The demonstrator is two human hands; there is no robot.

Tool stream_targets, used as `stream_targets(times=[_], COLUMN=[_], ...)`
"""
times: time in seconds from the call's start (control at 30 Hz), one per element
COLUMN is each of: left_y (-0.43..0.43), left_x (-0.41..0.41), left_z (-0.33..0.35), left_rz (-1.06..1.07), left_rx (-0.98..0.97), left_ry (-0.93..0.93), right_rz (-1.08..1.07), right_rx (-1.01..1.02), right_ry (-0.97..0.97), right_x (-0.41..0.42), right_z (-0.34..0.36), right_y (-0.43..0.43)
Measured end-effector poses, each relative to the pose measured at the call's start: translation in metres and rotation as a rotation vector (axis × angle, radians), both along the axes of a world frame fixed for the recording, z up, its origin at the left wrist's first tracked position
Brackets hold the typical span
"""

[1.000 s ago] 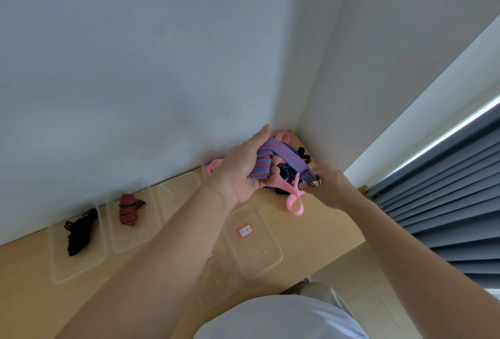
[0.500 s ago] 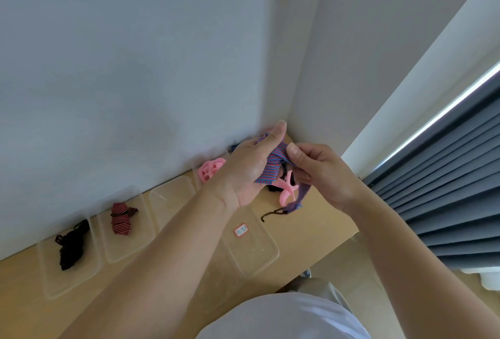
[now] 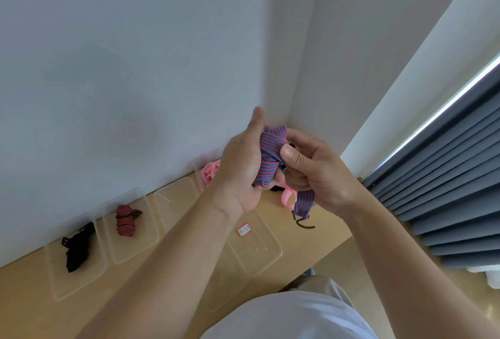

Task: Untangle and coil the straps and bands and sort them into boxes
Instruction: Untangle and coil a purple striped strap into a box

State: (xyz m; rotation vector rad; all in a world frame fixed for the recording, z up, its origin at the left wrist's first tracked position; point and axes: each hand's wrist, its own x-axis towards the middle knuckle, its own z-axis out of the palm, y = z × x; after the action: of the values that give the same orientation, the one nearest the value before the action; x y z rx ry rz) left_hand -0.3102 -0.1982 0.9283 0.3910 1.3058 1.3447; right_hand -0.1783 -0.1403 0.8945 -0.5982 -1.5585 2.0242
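strap (image 3: 267,160): ribbed woven cloth, matt | boxes (image 3: 130,241): clear glossy plastic | table (image 3: 27,309): smooth pale wood, perhaps laminate | curtain (image 3: 446,176): matt pleated cloth

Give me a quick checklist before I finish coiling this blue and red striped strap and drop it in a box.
1. Coil held: ok. The left hand grips the wound blue and red striped strap.
2. Right hand on the strap: ok, thumb pressing the coil.
3. Tail wound in: not ok. A loose end hangs below the hands.
4. Tail free of the pink strap: cannot tell, they overlap in this view.
5. Free box: ok. The clear box between the red and black striped strap and the pink coil looks empty.
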Motion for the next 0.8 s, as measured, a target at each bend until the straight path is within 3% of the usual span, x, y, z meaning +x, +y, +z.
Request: stream_targets(times=[0.23, 0.43, 0.63, 0.8], left_y=[-0.005, -0.011, -0.007, -0.012], left_x=[0.006, 0.001, -0.008, -0.017], left_z=[0.002, 0.014, 0.015, 0.013], left_rz=[0.109, -0.192, -0.019, -0.043], left_rx=[0.067, 0.134, 0.103, 0.11], left_ry=[0.173, 0.385, 0.151, 0.112], right_rz=[-0.089, -0.199, -0.14, -0.257], right_rx=[0.108, 0.424, 0.554, 0.685], right_ry=[-0.005, -0.198, -0.362, -0.406], right_x=[-0.003, -0.009, -0.007, -0.005], right_z=[0.024, 0.032, 0.031, 0.028], right_y=[-0.007, -0.013, -0.007, -0.011])
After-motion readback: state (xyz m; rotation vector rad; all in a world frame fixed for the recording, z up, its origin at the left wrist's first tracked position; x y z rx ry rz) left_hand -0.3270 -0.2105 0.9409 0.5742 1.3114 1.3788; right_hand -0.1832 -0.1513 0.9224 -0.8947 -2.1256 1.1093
